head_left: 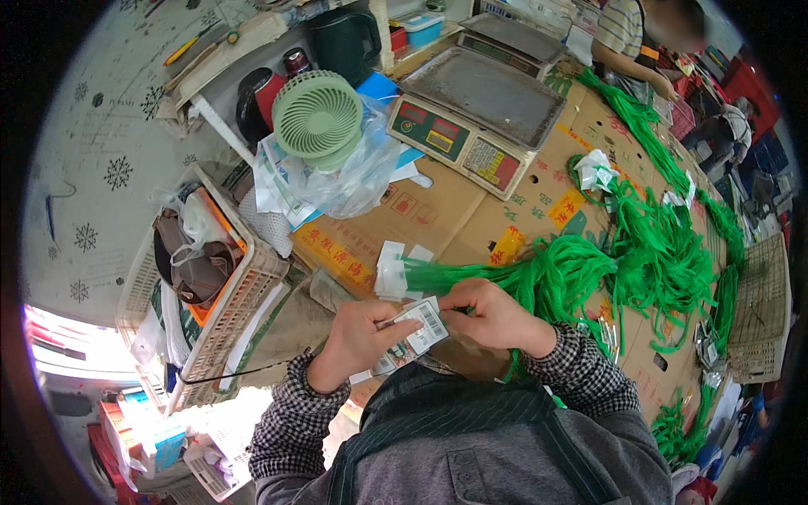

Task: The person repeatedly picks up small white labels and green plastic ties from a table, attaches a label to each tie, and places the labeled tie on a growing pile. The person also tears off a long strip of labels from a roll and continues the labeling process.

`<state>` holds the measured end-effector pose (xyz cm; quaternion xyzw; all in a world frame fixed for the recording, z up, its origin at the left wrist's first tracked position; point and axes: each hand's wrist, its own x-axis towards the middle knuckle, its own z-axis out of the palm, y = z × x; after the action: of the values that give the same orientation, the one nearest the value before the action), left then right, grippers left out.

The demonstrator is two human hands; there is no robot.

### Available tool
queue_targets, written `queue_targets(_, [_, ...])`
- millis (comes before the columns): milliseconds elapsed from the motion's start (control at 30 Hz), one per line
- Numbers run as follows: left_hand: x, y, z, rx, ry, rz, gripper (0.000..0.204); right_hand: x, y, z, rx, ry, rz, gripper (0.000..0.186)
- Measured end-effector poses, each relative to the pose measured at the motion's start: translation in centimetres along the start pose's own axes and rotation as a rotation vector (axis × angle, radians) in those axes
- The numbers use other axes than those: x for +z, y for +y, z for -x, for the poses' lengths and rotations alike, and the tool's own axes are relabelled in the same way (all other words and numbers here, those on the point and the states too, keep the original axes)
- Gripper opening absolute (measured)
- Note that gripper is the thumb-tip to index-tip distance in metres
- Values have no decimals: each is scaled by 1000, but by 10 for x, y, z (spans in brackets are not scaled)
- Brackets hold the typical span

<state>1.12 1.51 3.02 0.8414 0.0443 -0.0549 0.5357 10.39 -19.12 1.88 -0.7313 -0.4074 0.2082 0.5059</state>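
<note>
Close in front of my body, my left hand (pixel 358 338) is closed round printed cardboard tags (pixel 427 326) with a barcode, the thumb lying across the top one. Beside the tags' right edge, my right hand (pixel 492 315) has its fingertips pinched together; what is between them is hidden. Just beyond both hands lies a bundle of bright green netting (pixel 539 271), with white tags (pixel 391 271) at its left end. More green netting (pixel 661 248) is heaped to the right on the cardboard-covered table (pixel 450 206).
Two flat-topped scales (pixel 484 97) stand at the back. A green fan (pixel 318 118) rests among plastic bags at back left. A crate (pixel 244 311) holding a brown bag is at my left, another basket (pixel 757 311) at far right. A person (pixel 627 42) works at back right.
</note>
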Motion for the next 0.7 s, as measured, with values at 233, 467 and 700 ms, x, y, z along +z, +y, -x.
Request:
queue_targets(233, [-2,-2,-8,-26,-104,-70,33,-1,5,4,-77,-5,32,16])
queue_targets(467, [-4,-3,-8,-38,-111,-83,36,-2,2,3,-47,-50,38,16])
queue_targets(700, [-3,-7,-13,-58,-136,-90,37,-1,0,4,42,-50,-19,13])
